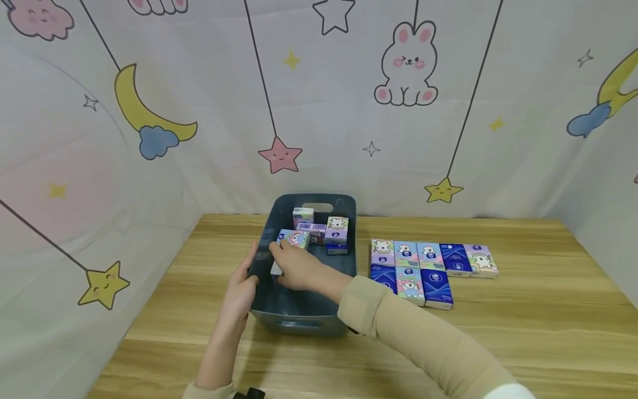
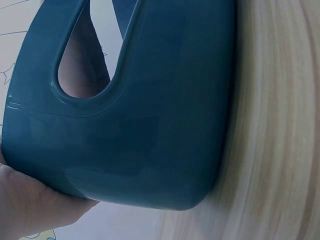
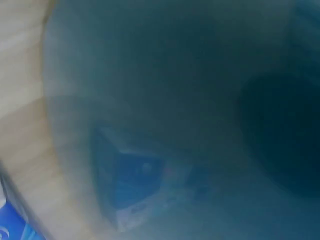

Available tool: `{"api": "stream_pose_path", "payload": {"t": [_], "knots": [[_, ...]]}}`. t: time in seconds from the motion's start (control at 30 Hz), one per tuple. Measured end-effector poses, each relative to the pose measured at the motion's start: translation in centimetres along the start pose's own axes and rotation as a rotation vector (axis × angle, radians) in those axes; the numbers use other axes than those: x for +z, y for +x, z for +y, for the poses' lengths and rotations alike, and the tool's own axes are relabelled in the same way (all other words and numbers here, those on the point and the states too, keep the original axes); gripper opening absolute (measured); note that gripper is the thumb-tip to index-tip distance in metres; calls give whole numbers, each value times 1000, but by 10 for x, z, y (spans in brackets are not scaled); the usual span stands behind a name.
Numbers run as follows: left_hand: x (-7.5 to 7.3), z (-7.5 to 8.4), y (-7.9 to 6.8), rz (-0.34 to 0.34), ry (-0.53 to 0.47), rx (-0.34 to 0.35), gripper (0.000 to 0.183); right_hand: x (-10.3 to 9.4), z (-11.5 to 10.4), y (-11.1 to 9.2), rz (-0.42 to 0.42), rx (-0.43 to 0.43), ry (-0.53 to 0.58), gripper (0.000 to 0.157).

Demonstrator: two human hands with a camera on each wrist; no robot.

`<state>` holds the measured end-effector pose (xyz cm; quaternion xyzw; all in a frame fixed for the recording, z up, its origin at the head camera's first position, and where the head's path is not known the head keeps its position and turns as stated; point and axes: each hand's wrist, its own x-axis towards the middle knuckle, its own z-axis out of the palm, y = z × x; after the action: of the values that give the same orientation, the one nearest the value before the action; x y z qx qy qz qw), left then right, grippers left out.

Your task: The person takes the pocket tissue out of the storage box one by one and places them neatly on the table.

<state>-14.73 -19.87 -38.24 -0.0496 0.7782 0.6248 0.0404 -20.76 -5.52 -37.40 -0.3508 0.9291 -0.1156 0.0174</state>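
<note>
A dark teal plastic basket stands on the wooden table, its near wall and handle slot filling much of the left wrist view. My left hand grips the basket's left rim; part of that hand shows at the basket's edge. Inside the basket, my right hand holds a pocket tissue pack with a pink and blue cartoon print near the left wall. Several other tissue packs lie toward the basket's far end. The right wrist view is hazy, with a blurred blue-and-white pack in it.
Right of the basket, blue tissue packs and cartoon-printed ones lie side by side in two rows on the table. Behind the table's back edge hangs a white curtain printed with stars, moons and a rabbit.
</note>
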Motion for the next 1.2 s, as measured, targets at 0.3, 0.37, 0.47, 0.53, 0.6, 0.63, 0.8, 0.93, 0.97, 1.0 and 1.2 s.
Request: {"api": "stream_pose_path", "payload": {"t": [0.3, 0.37, 0.47, 0.53, 0.6, 0.63, 0.8, 0.93, 0.97, 1.0, 1.2], "knots": [[-1, -2, 1, -16, 21, 1, 73, -19, 6, -20, 87, -7, 172, 46], [-1, -2, 1, -18, 27, 12, 73, -26, 7, -26, 117, 12, 213, 44], [-2, -1, 0, -17, 26, 17, 73, -34, 7, -36, 167, 42, 272, 43], [-2, -1, -1, -11, 22, 19, 73, -39, 7, -43, 206, 53, 311, 42], [-2, -1, -1, -7, 20, 19, 73, -42, 8, -49, 245, 65, 341, 42], [-1, 0, -1, -3, 17, 21, 73, -44, 9, -52, 266, 69, 350, 41], [1, -1, 1, 5, 3, 28, 74, -51, 13, -66, 375, 106, 373, 41], [2, -1, 1, 8, 1, 24, 75, -58, 18, -80, 441, 132, 399, 42], [2, -1, 1, 8, -1, 24, 75, -59, 20, -84, 456, 138, 402, 42], [3, 0, 1, 8, -4, 21, 75, -61, 22, -88, 472, 146, 400, 42], [1, 0, 0, 8, -8, 12, 75, -68, 39, -115, 567, 194, 376, 42]]}}
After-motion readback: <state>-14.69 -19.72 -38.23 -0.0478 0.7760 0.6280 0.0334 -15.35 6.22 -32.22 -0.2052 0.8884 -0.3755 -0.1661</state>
